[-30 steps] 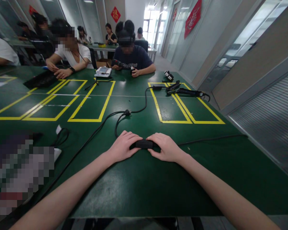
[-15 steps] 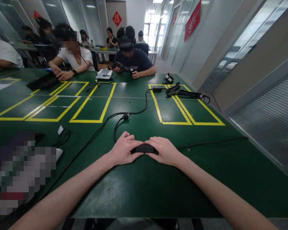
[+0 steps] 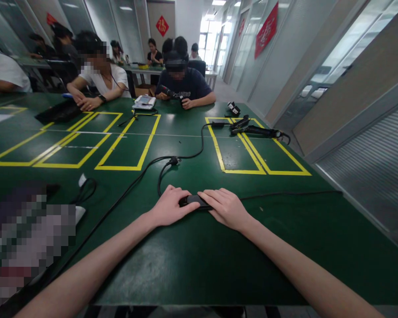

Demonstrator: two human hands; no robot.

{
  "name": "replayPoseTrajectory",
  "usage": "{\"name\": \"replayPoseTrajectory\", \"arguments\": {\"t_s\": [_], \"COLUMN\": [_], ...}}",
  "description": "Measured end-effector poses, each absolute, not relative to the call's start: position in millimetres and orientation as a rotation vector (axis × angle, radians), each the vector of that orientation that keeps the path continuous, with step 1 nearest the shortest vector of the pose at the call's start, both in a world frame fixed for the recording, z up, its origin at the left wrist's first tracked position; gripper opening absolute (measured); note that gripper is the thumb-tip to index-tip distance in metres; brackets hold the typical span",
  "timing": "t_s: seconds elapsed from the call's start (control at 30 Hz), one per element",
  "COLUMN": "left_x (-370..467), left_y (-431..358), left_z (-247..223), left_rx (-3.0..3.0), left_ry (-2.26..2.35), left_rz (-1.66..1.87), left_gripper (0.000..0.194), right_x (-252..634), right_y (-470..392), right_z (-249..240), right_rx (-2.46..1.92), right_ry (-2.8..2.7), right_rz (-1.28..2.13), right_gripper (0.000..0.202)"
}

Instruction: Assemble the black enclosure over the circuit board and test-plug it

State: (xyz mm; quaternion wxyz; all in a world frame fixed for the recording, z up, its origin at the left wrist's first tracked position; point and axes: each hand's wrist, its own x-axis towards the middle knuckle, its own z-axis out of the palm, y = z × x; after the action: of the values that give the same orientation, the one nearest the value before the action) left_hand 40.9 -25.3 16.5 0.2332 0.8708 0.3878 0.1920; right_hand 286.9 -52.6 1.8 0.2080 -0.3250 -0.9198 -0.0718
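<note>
On the green table in front of me lies a black power adapter, its ends partly hidden by my fingers. My left hand grips its left end, thumb along the near side and fingers on the far side. Over the right end my right hand is closed, with its fingers lying across the top. A thin black cable runs off to the right from behind my right hand. On the other side, a black cord leads from behind my left hand up to a power plug.
A long black cable crosses the green table on my left, near blurred items. Beyond lie yellow tape outlines and a black corded tool. Two co-workers sit opposite; a white device stands between them.
The adapter has tilted so more of its top shows. My right fingers have shifted onto its top, and the right thumb is no longer visible along the near side.
</note>
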Motion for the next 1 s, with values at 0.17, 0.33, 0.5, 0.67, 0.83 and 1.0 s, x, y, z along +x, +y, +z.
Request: {"name": "replayPoseTrajectory", "arguments": {"t_s": [0.17,0.33,0.5,0.67,0.83,1.0], "left_x": [39.2,39.9,40.4,40.8,42.5,43.1], "left_y": [-26.3,-26.4,-26.5,-27.0,-28.6,-29.4], "left_z": [16.5,14.1,11.8,12.2,13.5,16.0], "left_rx": [2.300,2.401,2.524,2.607,2.585,2.575], "left_ry": [1.056,1.003,0.989,0.974,0.946,0.947], "left_rz": [0.630,0.718,0.744,0.647,0.653,0.634], "left_gripper": [0.040,0.034,0.033,0.027,0.030,0.031], "right_x": [280.6,278.3,275.2,275.3,275.6,276.9], "right_y": [-56.1,-60.8,-59.2,-56.6,-57.6,-58.7], "right_z": [8.3,13.3,3.3,2.1,3.5,1.6], "right_rx": [-1.054,-1.056,-1.042,-0.976,-0.981,-0.983], "right_ry": [-2.572,-2.518,-2.402,-2.360,-2.385,-2.391], "right_rz": [0.049,0.315,0.276,0.265,0.245,0.143], "right_gripper": [0.051,0.053,0.037,0.036,0.032,0.036]}}
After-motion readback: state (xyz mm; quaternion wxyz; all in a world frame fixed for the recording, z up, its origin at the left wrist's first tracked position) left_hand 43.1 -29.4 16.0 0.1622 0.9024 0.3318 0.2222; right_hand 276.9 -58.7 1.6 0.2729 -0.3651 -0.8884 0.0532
